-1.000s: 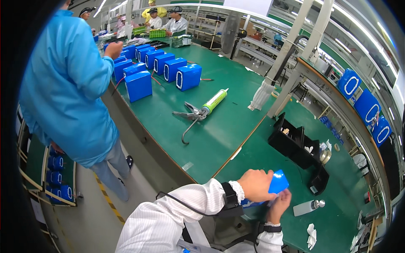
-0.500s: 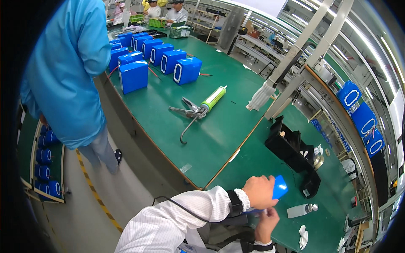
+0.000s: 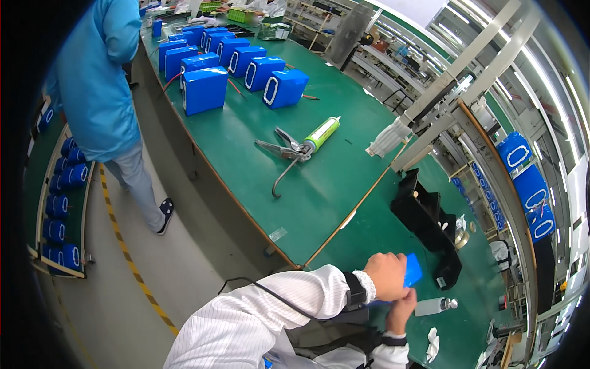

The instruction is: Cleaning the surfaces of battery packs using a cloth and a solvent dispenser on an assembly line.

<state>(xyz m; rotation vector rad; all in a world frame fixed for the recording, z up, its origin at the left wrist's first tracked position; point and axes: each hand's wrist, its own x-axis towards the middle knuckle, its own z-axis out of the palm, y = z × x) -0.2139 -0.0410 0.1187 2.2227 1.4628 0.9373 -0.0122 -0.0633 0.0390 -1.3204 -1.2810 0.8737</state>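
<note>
My left hand is wrapped round a blue-wrapped battery pack, whose far end sticks out past the fingers. Just below it, my right hand has its fingers drawn together at the lower edge of the pack; whatever is between them is hidden. A clear bottle with a metal cap lies on the green table right beside my right hand. Farther off, a caulking gun with a green cartridge rests on the same table. Much of the pack is covered by my left hand.
Several blue battery packs with white oval beads stand at the far left. Black bins are to the right, below a shelf carrying more packs. Crumpled tissue lies nearby. A co-worker in a blue coat stands beside a loaded cart.
My right hand has risen closer to the battery pack, which stays in my left hand. The view has shifted a little, and the co-worker at the left appears farther away.
</note>
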